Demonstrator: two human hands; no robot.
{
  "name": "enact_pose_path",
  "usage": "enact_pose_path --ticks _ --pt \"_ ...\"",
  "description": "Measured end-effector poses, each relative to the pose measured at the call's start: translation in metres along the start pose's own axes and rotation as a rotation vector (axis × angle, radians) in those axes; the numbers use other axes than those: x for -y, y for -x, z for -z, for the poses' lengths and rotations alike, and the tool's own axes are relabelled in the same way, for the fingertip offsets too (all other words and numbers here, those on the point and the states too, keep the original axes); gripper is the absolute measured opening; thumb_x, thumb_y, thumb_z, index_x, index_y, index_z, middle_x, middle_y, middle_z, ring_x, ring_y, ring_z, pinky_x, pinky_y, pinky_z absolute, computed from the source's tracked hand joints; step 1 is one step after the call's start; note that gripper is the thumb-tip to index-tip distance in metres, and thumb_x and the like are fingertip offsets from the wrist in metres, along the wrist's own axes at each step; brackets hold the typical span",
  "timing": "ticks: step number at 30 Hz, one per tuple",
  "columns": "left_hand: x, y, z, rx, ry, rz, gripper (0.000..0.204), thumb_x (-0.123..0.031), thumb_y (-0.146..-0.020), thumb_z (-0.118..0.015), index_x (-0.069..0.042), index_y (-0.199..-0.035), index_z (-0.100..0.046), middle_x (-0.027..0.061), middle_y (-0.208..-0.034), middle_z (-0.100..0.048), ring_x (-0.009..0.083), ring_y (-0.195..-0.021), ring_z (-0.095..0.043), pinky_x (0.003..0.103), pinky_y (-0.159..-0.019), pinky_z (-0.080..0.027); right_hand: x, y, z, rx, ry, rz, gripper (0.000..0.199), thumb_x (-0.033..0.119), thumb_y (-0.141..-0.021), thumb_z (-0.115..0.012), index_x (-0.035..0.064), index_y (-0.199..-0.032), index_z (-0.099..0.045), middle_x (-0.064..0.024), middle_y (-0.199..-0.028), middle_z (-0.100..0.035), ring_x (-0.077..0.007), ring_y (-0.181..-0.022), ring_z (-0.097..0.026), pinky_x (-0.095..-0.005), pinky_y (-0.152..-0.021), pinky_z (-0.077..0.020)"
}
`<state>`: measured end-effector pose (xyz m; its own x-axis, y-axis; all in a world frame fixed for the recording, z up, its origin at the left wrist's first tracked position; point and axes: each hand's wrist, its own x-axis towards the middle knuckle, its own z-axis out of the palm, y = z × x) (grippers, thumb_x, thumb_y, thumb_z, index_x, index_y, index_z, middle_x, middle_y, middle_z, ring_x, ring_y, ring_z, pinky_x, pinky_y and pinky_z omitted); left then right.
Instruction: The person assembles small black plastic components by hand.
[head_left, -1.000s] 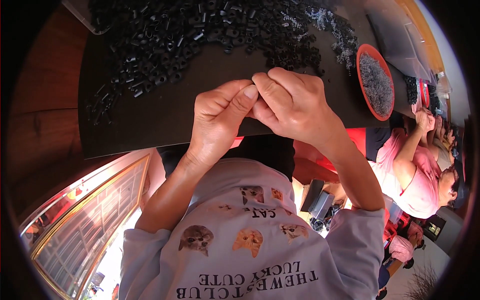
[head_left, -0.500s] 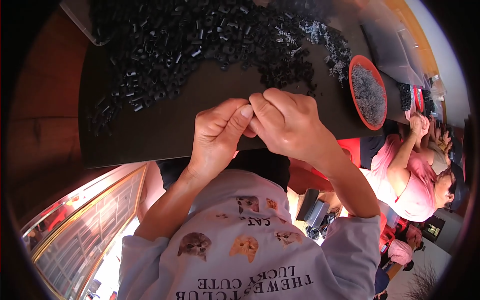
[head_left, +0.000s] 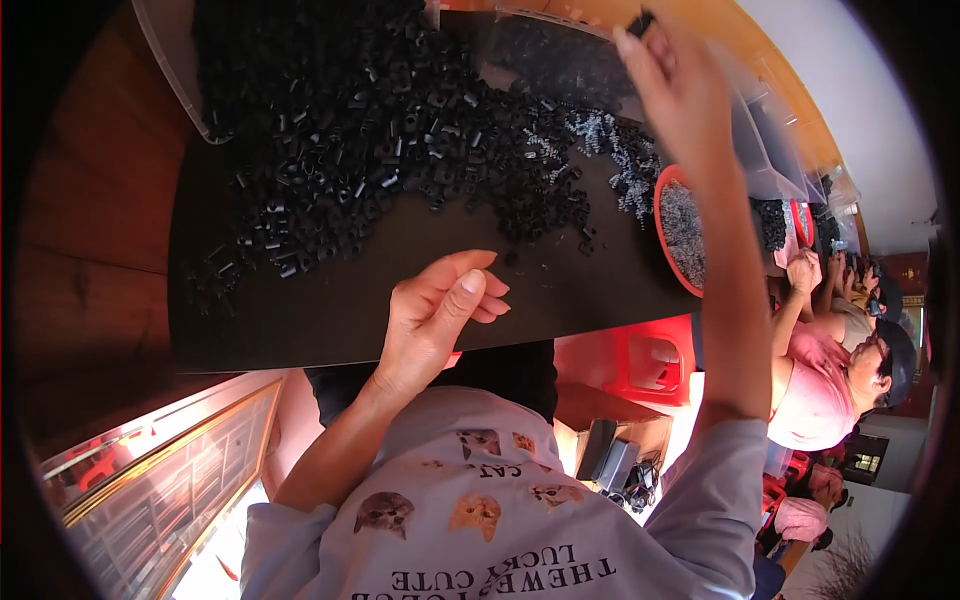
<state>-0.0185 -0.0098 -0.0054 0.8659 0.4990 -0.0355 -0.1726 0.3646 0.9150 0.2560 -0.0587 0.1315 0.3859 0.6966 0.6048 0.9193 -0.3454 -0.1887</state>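
My left hand (head_left: 443, 310) is closed over the near part of the black table, thumb pressed against the curled fingers. Anything inside them is hidden. Raised at the far right, my right hand (head_left: 680, 75) pinches a small black plastic piece (head_left: 641, 22) between its fingertips, above a clear plastic box (head_left: 570, 60) with dark parts in it. A broad heap of short black tubular plastic parts (head_left: 350, 150) covers the far side of the table. Small metal springs (head_left: 620, 150) lie scattered at its right end. A red bowl (head_left: 662, 235) full of springs stands partly behind my right forearm.
The table's front edge (head_left: 450, 348) runs close to my body. A clear tub (head_left: 165, 70) stands at the far left. To the right, a person in pink (head_left: 815, 370) works at the table. A red stool (head_left: 655, 365) and a cardboard box (head_left: 630, 435) are below.
My hands were together over the table's front. The right hand has moved away, up and to the far right, with the black piece. The left stays near its place, closed.
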Motion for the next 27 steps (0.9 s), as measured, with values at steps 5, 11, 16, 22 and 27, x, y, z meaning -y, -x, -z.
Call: enact_pose_path --ticks 5,11,16,22,27 --pt "0.007 -0.002 0.002 -0.009 -0.011 -0.034 0.035 -0.025 -0.101 -0.054 0.006 -0.117 -0.060 0.0100 -0.090 -0.069 0.0152 -0.079 -0.067 0.027 -0.072 -0.055 0.005 -0.053 0.000 0.302 -0.035 -0.296 0.070 0.015 -0.088 -0.067 -0.0051 -0.144 -0.032 -0.0095 -0.087 -0.061 -0.0212 -0.079 -0.061 -0.0321 -0.073 -0.0488" --pt "0.009 -0.005 -0.001 0.046 -0.123 -0.082 0.026 -0.018 -0.100 -0.055 0.005 -0.110 -0.063 0.0080 -0.086 -0.068 0.0132 -0.075 -0.066 0.026 -0.067 -0.055 -0.041 0.009 -0.035 0.295 -0.271 0.109 0.017 0.019 -0.089 -0.062 0.0078 -0.102 -0.065 -0.0106 -0.084 -0.062 -0.0283 -0.074 -0.061 -0.0377 -0.066 -0.0494" --pt "0.007 -0.003 -0.001 0.081 -0.273 -0.127 0.026 -0.017 -0.100 -0.054 0.004 -0.112 -0.063 0.0073 -0.087 -0.068 0.0130 -0.074 -0.066 0.026 -0.068 -0.055 -0.033 0.065 -0.068 0.530 -0.071 0.141 0.021 0.005 -0.087 -0.057 0.0084 -0.107 -0.064 -0.0092 -0.098 -0.060 -0.0313 -0.088 -0.061 -0.0385 -0.076 -0.0502" --pt "0.005 -0.003 -0.003 0.069 -0.265 -0.122 0.026 -0.017 -0.100 -0.054 0.005 -0.112 -0.063 0.0076 -0.086 -0.068 0.0128 -0.074 -0.065 0.026 -0.067 -0.055 -0.012 0.079 -0.053 0.704 0.002 0.121 0.024 0.001 -0.086 -0.058 0.0054 -0.109 -0.064 -0.0091 -0.098 -0.057 -0.0301 -0.088 -0.061 -0.0390 -0.074 -0.0493" --pt "0.007 -0.003 -0.003 0.073 -0.307 -0.157 0.024 -0.015 -0.099 -0.055 0.006 -0.110 -0.063 0.0095 -0.087 -0.067 0.0133 -0.074 -0.066 0.026 -0.066 -0.055 0.013 0.080 -0.054 0.595 -0.120 0.205 0.022 0.001 -0.084 -0.058 0.0059 -0.104 -0.064 -0.0095 -0.098 -0.057 -0.0327 -0.087 -0.062 -0.0413 -0.073 -0.0503"
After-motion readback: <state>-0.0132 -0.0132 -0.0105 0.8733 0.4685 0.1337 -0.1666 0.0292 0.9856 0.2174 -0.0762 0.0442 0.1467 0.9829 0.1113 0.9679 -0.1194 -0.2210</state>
